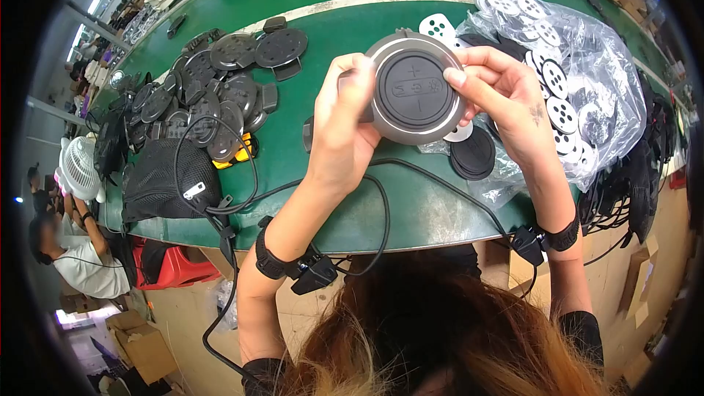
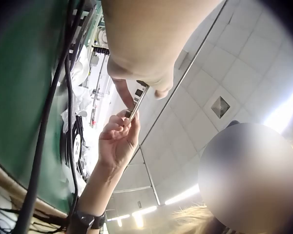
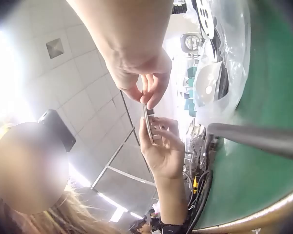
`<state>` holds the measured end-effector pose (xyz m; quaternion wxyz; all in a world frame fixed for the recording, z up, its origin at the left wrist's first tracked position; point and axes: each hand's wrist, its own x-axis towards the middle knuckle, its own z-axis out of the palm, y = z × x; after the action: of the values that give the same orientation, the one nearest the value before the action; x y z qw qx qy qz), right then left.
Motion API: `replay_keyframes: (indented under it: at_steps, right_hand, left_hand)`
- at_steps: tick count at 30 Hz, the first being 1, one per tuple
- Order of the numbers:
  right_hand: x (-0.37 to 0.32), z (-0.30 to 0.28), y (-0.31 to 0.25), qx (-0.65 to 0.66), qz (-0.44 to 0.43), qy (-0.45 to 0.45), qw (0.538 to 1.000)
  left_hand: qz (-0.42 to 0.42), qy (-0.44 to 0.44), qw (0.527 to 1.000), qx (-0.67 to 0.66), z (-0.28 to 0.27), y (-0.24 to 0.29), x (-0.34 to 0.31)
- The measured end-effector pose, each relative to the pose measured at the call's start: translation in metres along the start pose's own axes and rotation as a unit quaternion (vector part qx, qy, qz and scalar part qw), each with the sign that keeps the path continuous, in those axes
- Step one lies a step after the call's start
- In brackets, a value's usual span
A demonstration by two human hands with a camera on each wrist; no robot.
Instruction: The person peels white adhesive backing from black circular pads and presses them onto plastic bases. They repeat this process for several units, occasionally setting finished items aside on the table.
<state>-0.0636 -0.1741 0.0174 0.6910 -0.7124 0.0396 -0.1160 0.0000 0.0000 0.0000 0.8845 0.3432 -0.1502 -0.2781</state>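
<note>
A round dark grey button panel [image 1: 390, 112] with a pale ring and raised plus, minus and M marks is held up over the table, its marked face toward the head camera. My left hand [image 1: 341, 114] grips its left edge, thumb along the rim. At the right edge, my right hand [image 1: 510, 92] pinches the rim between thumb and fingers. Both wrist views show the panel [image 3: 146, 119] nearly edge-on between the two hands. Below it on the green table lie black round discs [image 1: 473, 154], close to the right hand.
Several dark round parts [image 1: 235, 51] are heaped at the left, beside a black mesh pouch [image 1: 165, 180] and a yellow item [image 1: 246, 152]. A clear plastic bag [image 1: 609, 95] of white perforated discs [image 1: 562, 114] lies right. Black cables [image 1: 440, 176] cross the table's near side.
</note>
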Motion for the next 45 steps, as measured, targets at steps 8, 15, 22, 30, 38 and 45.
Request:
replay_keyframes:
  at_steps: [8,15,22,30,38,45]
  right_hand:
    - [0.006,0.000,0.005,0.142,0.101,-0.109,0.979]
    - [0.059,-0.020,0.012,0.116,0.125,-0.119,0.978]
    - [0.135,-0.017,0.010,0.164,0.089,0.031,0.982]
    - [0.076,-0.032,0.008,-0.279,0.025,-0.052,0.958]
    - [0.019,-0.040,-0.007,-0.543,0.060,-0.352,0.760]
    - [0.013,-0.033,0.005,-0.570,-0.011,-0.333,0.751]
  left_hand:
    - [0.050,0.013,0.972,0.227,-0.018,0.003,0.009]
    - [0.158,0.144,0.856,0.471,-0.034,0.021,0.022]
    - [0.126,0.166,0.663,0.719,-0.063,0.029,0.025]
    - [0.065,0.212,0.406,0.887,-0.112,0.034,0.038]
    - [0.069,0.222,0.457,0.859,-0.100,0.040,0.041]
    - [0.151,0.195,0.571,0.783,-0.099,0.042,0.039]
